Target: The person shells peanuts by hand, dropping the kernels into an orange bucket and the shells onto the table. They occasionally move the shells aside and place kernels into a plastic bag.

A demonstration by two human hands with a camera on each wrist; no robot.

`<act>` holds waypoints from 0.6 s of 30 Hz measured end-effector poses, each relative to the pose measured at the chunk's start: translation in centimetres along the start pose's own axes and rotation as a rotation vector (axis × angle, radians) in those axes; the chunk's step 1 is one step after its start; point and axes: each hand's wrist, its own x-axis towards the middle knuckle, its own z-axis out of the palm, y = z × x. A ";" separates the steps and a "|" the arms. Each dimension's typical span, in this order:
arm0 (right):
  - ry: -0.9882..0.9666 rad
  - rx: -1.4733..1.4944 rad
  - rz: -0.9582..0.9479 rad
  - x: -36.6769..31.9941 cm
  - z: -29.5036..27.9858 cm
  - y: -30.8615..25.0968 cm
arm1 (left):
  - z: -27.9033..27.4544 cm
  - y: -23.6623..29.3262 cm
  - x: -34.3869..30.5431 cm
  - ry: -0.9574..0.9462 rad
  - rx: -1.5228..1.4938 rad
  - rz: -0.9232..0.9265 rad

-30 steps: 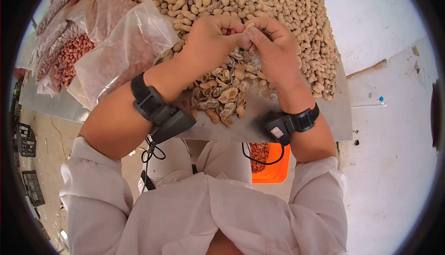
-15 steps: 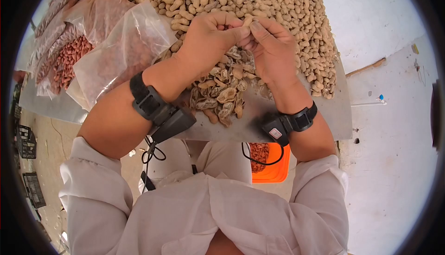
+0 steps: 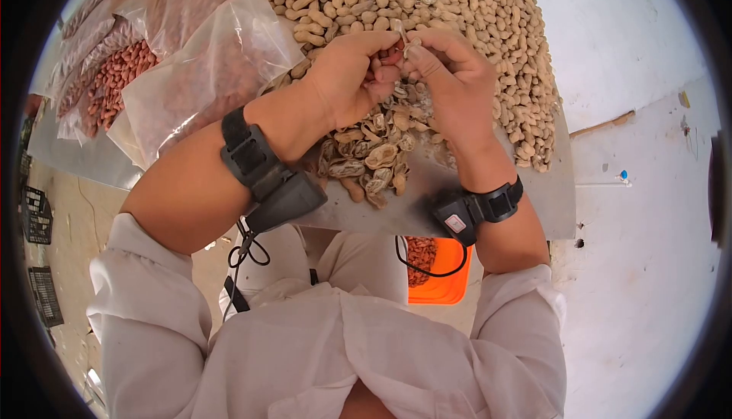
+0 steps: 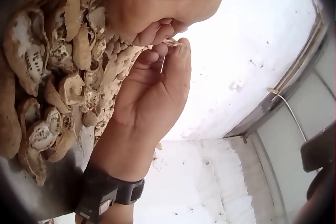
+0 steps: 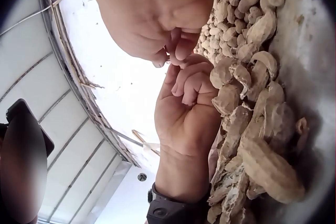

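Observation:
Over the heap of peanuts, the left hand point(image 3: 339, 76) and right hand point(image 3: 463, 87) meet at the fingertips. Thin pieces of opened peanut shell point(image 3: 399, 30) stand up between them, pinched by both hands. Something reddish shows among the left hand's curled fingers; whether it is a kernel I cannot tell. In the left wrist view a shell piece point(image 4: 171, 42) lies between the left hand point(image 4: 165, 1) and the right thumb. The right wrist view has the right hand point(image 5: 152, 14) above the left point(image 5: 186, 113), its fingertips touching it. Empty shells point(image 3: 381, 156) lie below the hands.
Unshelled peanuts point(image 3: 526, 76) cover the back and right of the metal table point(image 3: 427, 217). Clear bags point(image 3: 206, 76) of red kernels point(image 3: 122, 76) lie at the left. An orange container point(image 3: 450, 282) with kernels sits below the table edge. Black crates point(image 3: 46, 297) stand on the floor.
The peanut between the fingertips looked whole half a second ago; now it is in open pieces. The left fingers have curled further and turned down. The head view has shifted slightly.

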 end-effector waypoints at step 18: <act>0.075 0.361 0.053 0.2 -0.3 -0.1 | -0.2 1.1 0.3 0.007 -0.215 -0.054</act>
